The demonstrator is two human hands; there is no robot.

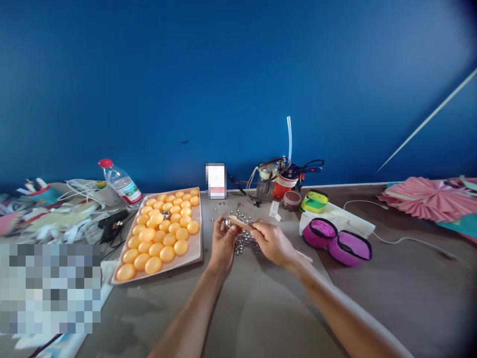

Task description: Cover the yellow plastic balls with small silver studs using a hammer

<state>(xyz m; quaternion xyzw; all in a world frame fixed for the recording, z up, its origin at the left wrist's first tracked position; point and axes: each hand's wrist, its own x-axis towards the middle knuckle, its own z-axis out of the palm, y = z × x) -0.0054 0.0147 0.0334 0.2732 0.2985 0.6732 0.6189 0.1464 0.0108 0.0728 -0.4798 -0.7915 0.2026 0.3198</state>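
Note:
My left hand (223, 243) is closed around a small silvery thing (225, 223), mostly hidden by the fingers. My right hand (274, 242) grips a pale wooden stick (238, 222), its flat tip reaching to the left hand and its thin tail showing behind the wrist. Beneath and between both hands lies a scatter of small shiny silver pieces (243, 242) on the grey table. Left of my hands, a shallow white tray (201, 238) holds rows of orange balls (167, 253). One silver-studded ball (166, 215) sits among them.
At the back stand a glass jar (265, 186), a red cup (283, 186) of tools and a small lidded jar (291, 200). Purple fabric cuffs (350, 247) lie to the right. A bottle (124, 185) and a black glue gun (112, 223) are left, beside cluttered strips.

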